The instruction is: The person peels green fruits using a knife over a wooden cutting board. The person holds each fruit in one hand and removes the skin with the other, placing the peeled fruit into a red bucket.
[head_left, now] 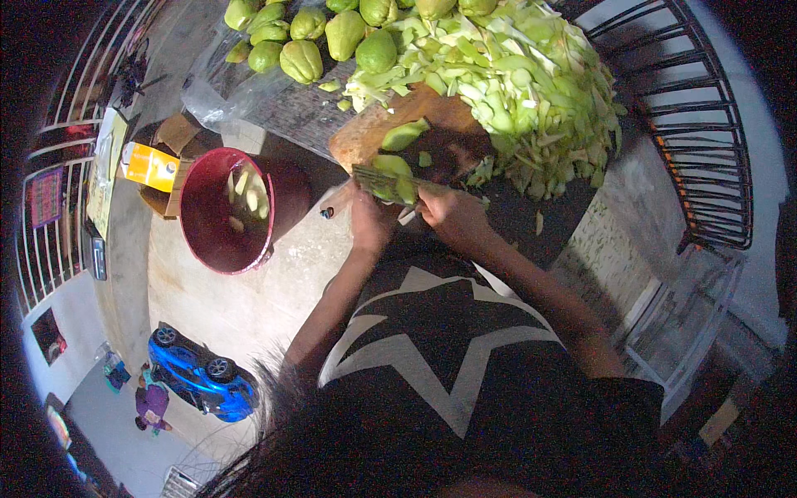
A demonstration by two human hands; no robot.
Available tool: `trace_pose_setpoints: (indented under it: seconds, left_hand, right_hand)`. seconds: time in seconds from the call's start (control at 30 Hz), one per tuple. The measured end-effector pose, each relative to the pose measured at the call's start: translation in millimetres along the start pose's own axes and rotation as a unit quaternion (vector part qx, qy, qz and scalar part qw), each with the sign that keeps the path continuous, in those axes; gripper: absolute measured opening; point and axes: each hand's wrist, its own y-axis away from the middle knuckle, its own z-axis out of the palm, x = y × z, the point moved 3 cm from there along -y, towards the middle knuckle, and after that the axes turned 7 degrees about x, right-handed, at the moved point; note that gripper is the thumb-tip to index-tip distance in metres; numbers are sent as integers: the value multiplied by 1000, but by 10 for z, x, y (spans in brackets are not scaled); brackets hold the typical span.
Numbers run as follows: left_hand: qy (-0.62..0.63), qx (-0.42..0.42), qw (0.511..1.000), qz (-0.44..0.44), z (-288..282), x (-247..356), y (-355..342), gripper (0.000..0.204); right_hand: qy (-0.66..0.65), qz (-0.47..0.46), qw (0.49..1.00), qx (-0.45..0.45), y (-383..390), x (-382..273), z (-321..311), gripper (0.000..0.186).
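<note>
My right hand is closed at the right end of a broad, dark knife blade; the handle is hidden in the fist. Close beside it, my left hand is closed at a green chayote piece that shows above the blade. The blade hides most of the left fingers. Another chayote slice lies just beyond on a wooden cutting board. A large heap of pale green chayote slices spreads over the board's right side. Several whole chayotes sit at the far left of it.
A maroon bucket with pale cut pieces stands left of the board. Behind it is a cardboard box with an orange-and-white carton. A black metal rack stands right. A blue toy car and a person are lower left.
</note>
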Motion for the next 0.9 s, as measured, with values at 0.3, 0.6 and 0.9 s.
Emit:
trace_pose_setpoints:
  seconds: [0.3,0.6,0.9]
  left_hand:
    - [-145,63,986,-55,-64,357,19,90]
    - [-105,61,993,5,-16,119,5,87]
    - [-70,36,997,9,-36,139,27,75]
  right_hand:
    - [-24,-5,999,37,-295,402,145,18]
    - [30,58,994,-85,193,21,-111,23]
    - [7,36,998,-50,55,-14,-26,22]
